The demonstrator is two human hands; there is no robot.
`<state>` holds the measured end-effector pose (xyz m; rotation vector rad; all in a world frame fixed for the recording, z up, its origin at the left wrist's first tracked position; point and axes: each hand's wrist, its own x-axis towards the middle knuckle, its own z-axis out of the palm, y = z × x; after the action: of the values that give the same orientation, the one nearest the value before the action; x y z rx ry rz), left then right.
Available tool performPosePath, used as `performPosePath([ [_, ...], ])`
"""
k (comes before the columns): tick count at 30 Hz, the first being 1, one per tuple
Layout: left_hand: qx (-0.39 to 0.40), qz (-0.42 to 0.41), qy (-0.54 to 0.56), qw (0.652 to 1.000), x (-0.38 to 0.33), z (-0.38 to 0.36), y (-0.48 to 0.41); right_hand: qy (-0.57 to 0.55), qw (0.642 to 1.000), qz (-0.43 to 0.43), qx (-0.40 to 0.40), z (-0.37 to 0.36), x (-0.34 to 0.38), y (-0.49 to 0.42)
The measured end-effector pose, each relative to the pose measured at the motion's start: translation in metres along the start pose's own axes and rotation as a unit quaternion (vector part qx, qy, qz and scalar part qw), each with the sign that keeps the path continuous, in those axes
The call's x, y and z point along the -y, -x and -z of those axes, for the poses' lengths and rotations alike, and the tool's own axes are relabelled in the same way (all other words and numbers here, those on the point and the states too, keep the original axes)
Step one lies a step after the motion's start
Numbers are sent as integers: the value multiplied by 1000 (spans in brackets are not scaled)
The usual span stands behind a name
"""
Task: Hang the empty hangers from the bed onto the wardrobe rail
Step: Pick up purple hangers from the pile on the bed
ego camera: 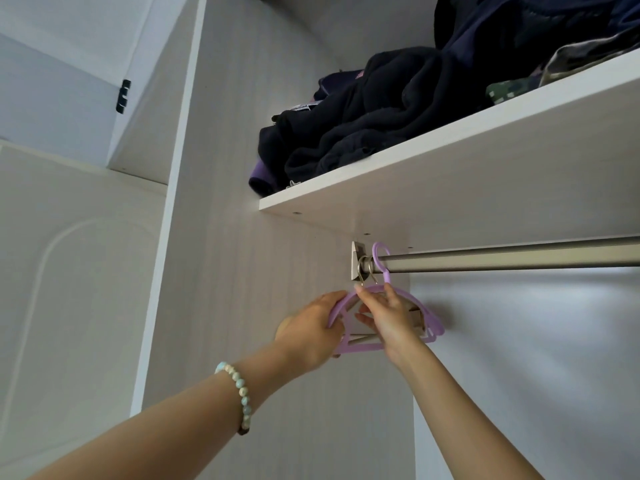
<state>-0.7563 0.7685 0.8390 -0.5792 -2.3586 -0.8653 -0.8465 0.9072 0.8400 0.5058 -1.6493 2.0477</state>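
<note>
At the left end of the wardrobe rail, the purple hanger hangs by its hook. The left hand grips one shoulder and the right hand pinches its neck. Tugged sideways, it may snag the metal hooks alongside.

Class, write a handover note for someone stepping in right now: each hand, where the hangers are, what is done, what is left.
Hands: the left hand grips the left shoulder of the purple hanger; the right hand pinches its top, just under the hook.
Things: the purple hanger's hook is over the wardrobe rail at its left end, beside two metal hooks of hangers behind it.
Done: this hanger is hung.
Left: release both hands; fetch any more from the bed, which is out of view.
</note>
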Motion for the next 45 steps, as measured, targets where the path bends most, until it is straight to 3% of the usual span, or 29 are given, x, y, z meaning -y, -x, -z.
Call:
performPosePath([
  [12,-7,-29,-13,999,14,-5,1,60,997,-15,-36,3,-10,8],
  [19,-20,-16,49,998,25,16,13,136,987,73,-46,-10,5,34],
  [26,-60,-37,36,997,39,70,47,167,980,109,9,-45,33,76],
  [37,-134,-31,-19,990,100,240,170,132,963,174,158,-196,78,176],
  [45,-185,85,-90,975,193,386,316,158,915,189,319,-381,74,270],
])
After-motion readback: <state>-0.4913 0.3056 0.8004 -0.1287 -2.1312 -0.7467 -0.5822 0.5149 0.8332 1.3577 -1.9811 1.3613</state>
